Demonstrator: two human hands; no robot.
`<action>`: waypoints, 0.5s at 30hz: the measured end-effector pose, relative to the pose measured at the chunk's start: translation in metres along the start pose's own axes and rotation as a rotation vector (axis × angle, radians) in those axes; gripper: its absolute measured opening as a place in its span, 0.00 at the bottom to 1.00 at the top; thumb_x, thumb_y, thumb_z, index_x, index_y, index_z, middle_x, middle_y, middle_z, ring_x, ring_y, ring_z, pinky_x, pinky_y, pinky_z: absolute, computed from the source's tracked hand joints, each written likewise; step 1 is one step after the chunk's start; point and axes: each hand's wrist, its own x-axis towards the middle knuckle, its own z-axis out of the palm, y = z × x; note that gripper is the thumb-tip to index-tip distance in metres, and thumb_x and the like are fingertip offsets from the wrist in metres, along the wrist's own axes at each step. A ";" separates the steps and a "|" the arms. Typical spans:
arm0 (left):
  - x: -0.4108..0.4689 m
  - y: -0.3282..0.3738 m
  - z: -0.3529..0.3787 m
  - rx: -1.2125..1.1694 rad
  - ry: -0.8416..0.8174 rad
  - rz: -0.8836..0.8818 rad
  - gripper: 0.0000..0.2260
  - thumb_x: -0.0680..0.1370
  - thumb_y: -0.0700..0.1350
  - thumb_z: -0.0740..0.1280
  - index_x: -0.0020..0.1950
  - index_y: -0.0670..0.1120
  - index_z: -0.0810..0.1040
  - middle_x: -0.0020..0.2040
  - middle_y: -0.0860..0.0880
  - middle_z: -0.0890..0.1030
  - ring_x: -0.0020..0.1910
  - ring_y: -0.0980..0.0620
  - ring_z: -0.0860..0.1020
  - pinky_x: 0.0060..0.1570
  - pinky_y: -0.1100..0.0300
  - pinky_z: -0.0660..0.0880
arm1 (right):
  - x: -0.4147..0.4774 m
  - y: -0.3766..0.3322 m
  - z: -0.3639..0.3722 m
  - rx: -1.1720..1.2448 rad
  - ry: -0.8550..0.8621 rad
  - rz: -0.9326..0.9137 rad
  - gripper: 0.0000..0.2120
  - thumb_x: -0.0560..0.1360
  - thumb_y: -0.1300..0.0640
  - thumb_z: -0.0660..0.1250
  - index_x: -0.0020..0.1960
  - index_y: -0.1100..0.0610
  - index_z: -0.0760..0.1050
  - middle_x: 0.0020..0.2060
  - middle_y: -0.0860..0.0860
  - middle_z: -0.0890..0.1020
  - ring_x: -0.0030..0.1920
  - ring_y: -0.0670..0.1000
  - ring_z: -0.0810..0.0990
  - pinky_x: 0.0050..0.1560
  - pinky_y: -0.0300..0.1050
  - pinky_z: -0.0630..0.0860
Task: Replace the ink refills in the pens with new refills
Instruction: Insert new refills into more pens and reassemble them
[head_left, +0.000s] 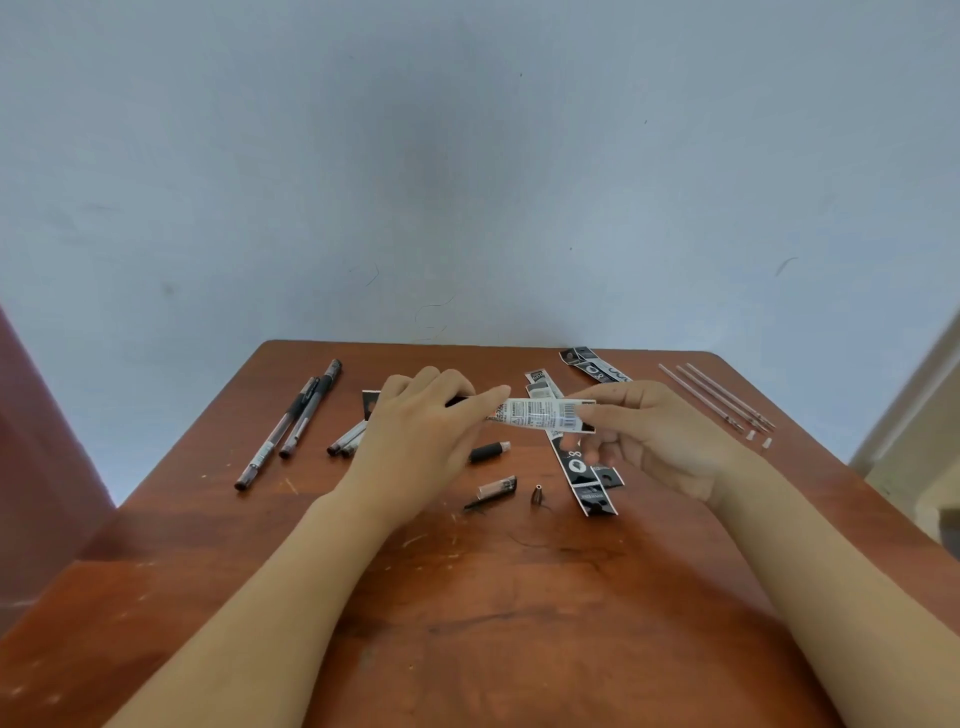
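Over the middle of the wooden table (467, 597), both hands hold one refill packet (540, 414), white side with a barcode facing up. My left hand (421, 431) pinches its left end and my right hand (660, 436) pinches its right end. Beneath them lie a black pen grip section (489, 451), a pen cap (493, 491) and a small metal tip cone (537, 493). Two whole pens (291, 423) lie at the left. Pen barrels (347, 441) poke out from under my left hand. Three bare refills (719, 397) lie at the far right.
Black-and-white refill packets lie on the table: one long strip (582, 475) below my right hand, another (592, 366) near the far edge. Two tiny white caps (758, 439) sit by the bare refills. A pale wall stands behind the table.
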 end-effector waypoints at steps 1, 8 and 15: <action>0.000 -0.001 0.000 -0.015 -0.005 -0.020 0.16 0.73 0.45 0.57 0.55 0.48 0.79 0.37 0.49 0.79 0.34 0.47 0.76 0.34 0.57 0.65 | 0.000 -0.001 -0.002 0.028 0.021 -0.008 0.10 0.75 0.67 0.59 0.44 0.58 0.78 0.29 0.53 0.83 0.25 0.46 0.76 0.26 0.34 0.69; -0.002 -0.003 -0.004 -0.084 -0.010 -0.098 0.16 0.74 0.48 0.56 0.56 0.48 0.79 0.38 0.49 0.79 0.36 0.49 0.76 0.34 0.57 0.64 | 0.000 -0.001 -0.009 -0.055 0.220 -0.104 0.10 0.72 0.70 0.64 0.43 0.56 0.75 0.25 0.50 0.81 0.23 0.45 0.73 0.26 0.35 0.68; -0.002 -0.004 -0.003 -0.099 -0.005 -0.114 0.17 0.73 0.48 0.56 0.56 0.48 0.79 0.38 0.49 0.79 0.35 0.49 0.76 0.34 0.57 0.65 | 0.001 0.003 -0.001 -0.492 0.383 -0.382 0.14 0.66 0.66 0.73 0.33 0.55 0.69 0.32 0.50 0.74 0.33 0.47 0.69 0.31 0.29 0.65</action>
